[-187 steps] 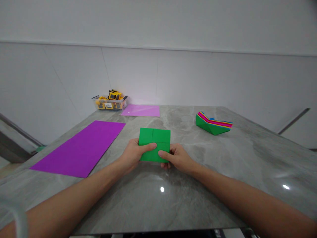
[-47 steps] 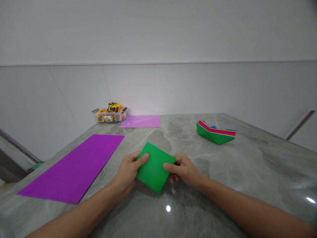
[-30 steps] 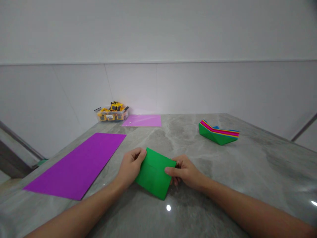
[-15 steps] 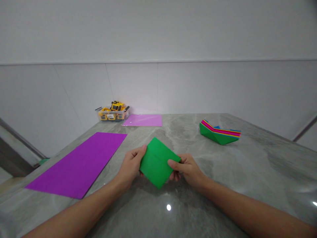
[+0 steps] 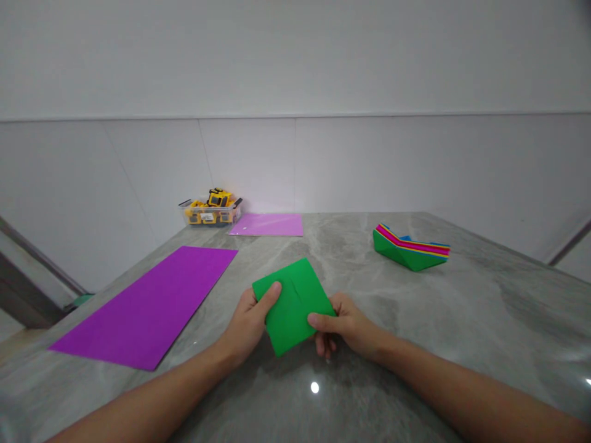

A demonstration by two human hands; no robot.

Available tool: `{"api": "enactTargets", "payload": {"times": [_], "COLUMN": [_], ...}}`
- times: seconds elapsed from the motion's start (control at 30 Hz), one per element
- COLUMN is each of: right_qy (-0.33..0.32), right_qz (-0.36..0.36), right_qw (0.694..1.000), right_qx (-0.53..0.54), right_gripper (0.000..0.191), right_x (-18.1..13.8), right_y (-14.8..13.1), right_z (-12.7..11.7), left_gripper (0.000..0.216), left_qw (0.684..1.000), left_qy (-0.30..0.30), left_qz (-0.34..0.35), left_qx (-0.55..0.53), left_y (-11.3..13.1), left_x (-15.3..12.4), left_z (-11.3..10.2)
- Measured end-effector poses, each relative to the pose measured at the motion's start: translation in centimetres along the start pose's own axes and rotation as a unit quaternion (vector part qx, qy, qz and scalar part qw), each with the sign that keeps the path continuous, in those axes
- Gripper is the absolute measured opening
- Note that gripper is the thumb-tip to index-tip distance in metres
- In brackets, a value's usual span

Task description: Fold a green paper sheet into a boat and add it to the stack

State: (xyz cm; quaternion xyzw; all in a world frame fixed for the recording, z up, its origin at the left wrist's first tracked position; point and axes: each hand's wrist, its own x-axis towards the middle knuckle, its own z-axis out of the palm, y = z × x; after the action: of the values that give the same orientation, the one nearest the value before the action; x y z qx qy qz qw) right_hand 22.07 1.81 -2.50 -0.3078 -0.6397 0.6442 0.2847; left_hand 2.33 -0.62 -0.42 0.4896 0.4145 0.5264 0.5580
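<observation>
Now | green folded paper (image 5: 293, 304) between hands | left hand (image 5: 249, 320), right hand (image 5: 347, 323) both pinching it

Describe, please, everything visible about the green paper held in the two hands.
The green paper is a plain, matte, folded piece, roughly square, with a faint crease near its upper middle. It is turned like a diamond. The left hand pinches its left edge, the right hand its right edge, low over the grey table.

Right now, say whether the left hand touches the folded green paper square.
Touching. Head view: the left hand pinches the folded green paper square, thumb on top.
</observation>
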Motion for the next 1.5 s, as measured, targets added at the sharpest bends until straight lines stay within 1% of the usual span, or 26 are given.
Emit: {"api": "enactTargets", "payload": {"times": [0.1, 0.23, 0.33, 0.4, 0.47, 0.5, 0.6, 0.67, 0.77, 0.83, 0.93, 1.07, 1.13, 1.4, 1.5], "right_qy": [0.006, -0.002, -0.004, 0.011, 0.029, 0.035, 0.031, 0.025, 0.017, 0.013, 0.018, 0.047, 0.052, 0.011, 0.013], "right_qz": [0.003, 0.005, 0.001, -0.002, -0.004, -0.004, 0.001, 0.005, 0.007, 0.008, 0.009, 0.005, 0.007, -0.006, -0.006], "right_qw": [1.0, 1.0, 1.0, 1.0, 1.0, 0.999, 1.0, 1.0, 1.0, 1.0, 1.0, 0.999, 0.999, 1.0, 1.0], "right_qx": [0.012, -0.006, -0.015, -0.013, -0.009, -0.006, -0.002, -0.002, -0.005, -0.005, -0.001, -0.004, -0.004, -0.008, -0.015], "right_gripper": [0.049, 0.051, 0.055, 0.055, 0.055, 0.055, 0.057, 0.058, 0.058, 0.059, 0.06, 0.06, 0.06, 0.059, 0.058], "right_x": [0.1, 0.2, 0.2, 0.2, 0.3, 0.3, 0.5, 0.5, 0.4, 0.2, 0.2, 0.4, 0.5, 0.0, 0.0], "right_y": [0.1, 0.1, 0.2, 0.3, 0.3, 0.4, 0.5, 0.5, 0.3, 0.2, 0.2, 0.4, 0.5, 0.1, 0.0], "right_z": [0.2, 0.3, 0.3, 0.3, 0.3, 0.2, 0.1, 0.1, 0.0, 0.0, 0.0, 0.1, 0.1, 0.6, 0.6], "left_gripper": [0.047, 0.05, 0.05, 0.048, 0.047, 0.046, 0.043, 0.039, 0.032, 0.028, 0.031, 0.023, 0.025, 0.028, 0.03], "left_qw": [0.999, 0.993, 0.985, 0.982, 0.983, 0.987, 0.997, 0.993, 0.981, 0.976, 0.974, 0.978, 0.978, 0.97, 0.971], "left_qy": [-0.016, -0.018, 0.006, 0.042, 0.078, 0.085, 0.063, 0.04, 0.029, 0.028, 0.007, -0.022, -0.032, -0.055, -0.053], "left_qz": [0.015, 0.042, 0.063, 0.084, 0.097, 0.092, 0.028, -0.019, -0.059, -0.078, -0.105, -0.076, -0.071, -0.092, -0.086], "left_qx": [0.044, 0.113, 0.16, 0.166, 0.136, 0.105, -0.03, -0.112, -0.182, -0.199, -0.199, -0.192, -0.193, -0.22, -0.218], "left_y": [0.1, 0.0, 0.0, 0.1, 0.1, 0.2, 0.3, 0.3, 0.4, 0.6, 0.7, 0.7, 0.5, 0.3, 0.5], "left_x": [-0.2, -0.4, -0.3, -0.1, 0.2, 0.3, 0.6, 0.6, 0.7, 0.8, 0.9, 0.6, 0.4, 0.5, 0.5], "left_z": [-0.1, -0.1, -0.2, -0.3, -0.3, -0.3, -0.1, 0.1, 0.2, 0.3, 0.3, 0.4, 0.4, 0.2, 0.2]}}
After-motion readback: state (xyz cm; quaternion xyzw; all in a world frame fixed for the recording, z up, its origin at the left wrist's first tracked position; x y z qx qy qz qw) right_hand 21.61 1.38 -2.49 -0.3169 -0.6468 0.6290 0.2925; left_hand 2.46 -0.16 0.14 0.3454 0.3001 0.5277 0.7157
